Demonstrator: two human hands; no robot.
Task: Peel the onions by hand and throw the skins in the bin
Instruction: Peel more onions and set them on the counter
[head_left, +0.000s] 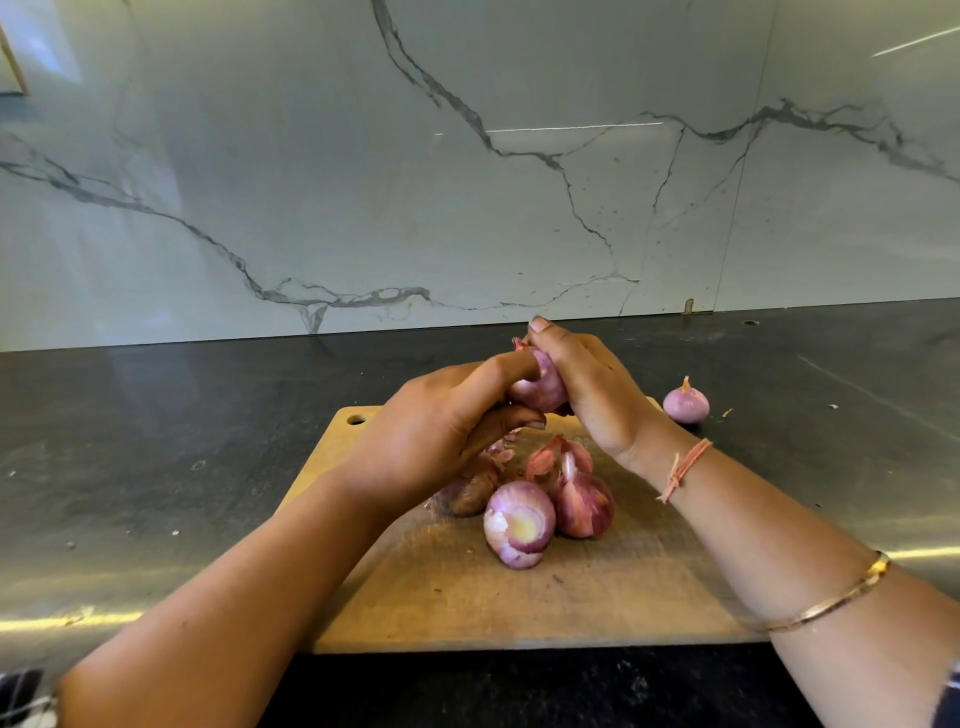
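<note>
Both hands hold one purple onion (543, 384) above the far end of a wooden cutting board (467, 597). My left hand (441, 431) curls its fingers round the onion's near side. My right hand (587, 389) grips it from the right, thumb up by the stem tip. On the board lie a partly peeled onion (519, 522) with its pale cut end facing me, an unpeeled onion (582, 501) beside it, and a darker one (465, 496) half hidden under my left wrist. Loose skins (543, 460) lie behind them. No bin is in view.
A further small onion (685, 404) sits on the dark counter (156, 467) just off the board's right far corner. A marble-patterned wall (467, 182) stands behind the counter. Small skin flecks dot the counter near that onion.
</note>
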